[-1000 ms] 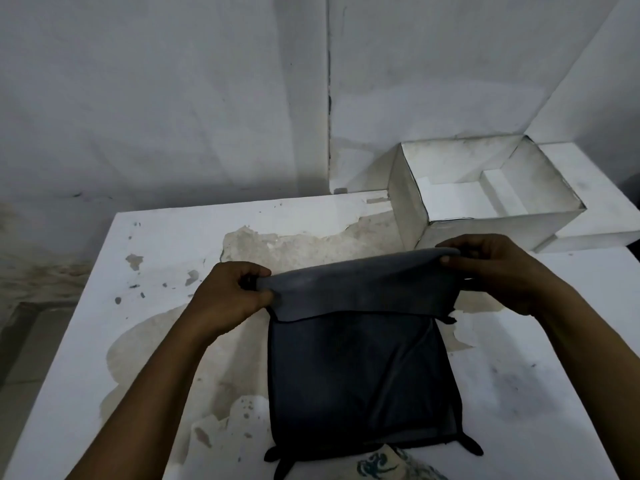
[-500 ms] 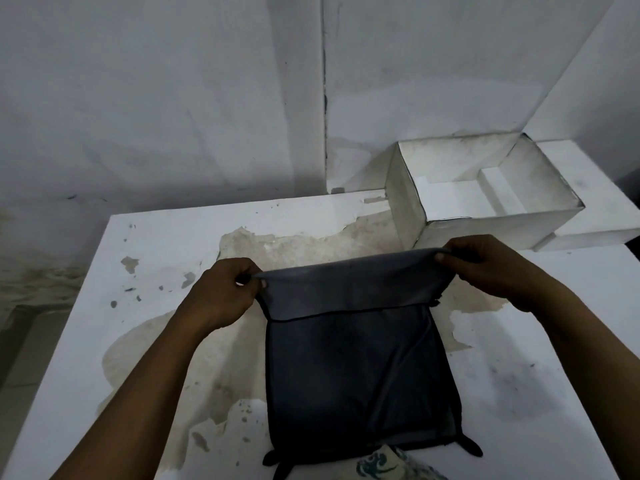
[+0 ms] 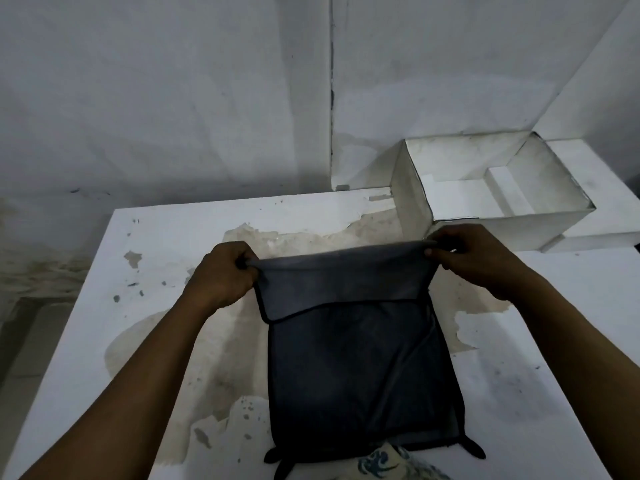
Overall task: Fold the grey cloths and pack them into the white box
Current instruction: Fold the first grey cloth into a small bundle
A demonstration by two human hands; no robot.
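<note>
A dark grey cloth (image 3: 360, 372) with a black hem lies on the white table (image 3: 166, 244), near its front edge. Its far part is lifted and folded over toward me, forming a flap. My left hand (image 3: 221, 275) pinches the fold's left end. My right hand (image 3: 474, 261) pinches the fold's right end. The white box (image 3: 519, 230) stands open at the back right, just beyond my right hand, with only white inserts visible inside.
The tabletop has peeled, stained patches around the cloth. A white wall stands behind the table. The table's left edge drops to the floor. A patterned bit of fabric (image 3: 384, 462) shows at the bottom edge.
Both hands have carried the fold slightly farther from me and a bit higher, and the flap hangs a little longer. The cloth's near part stays flat.
</note>
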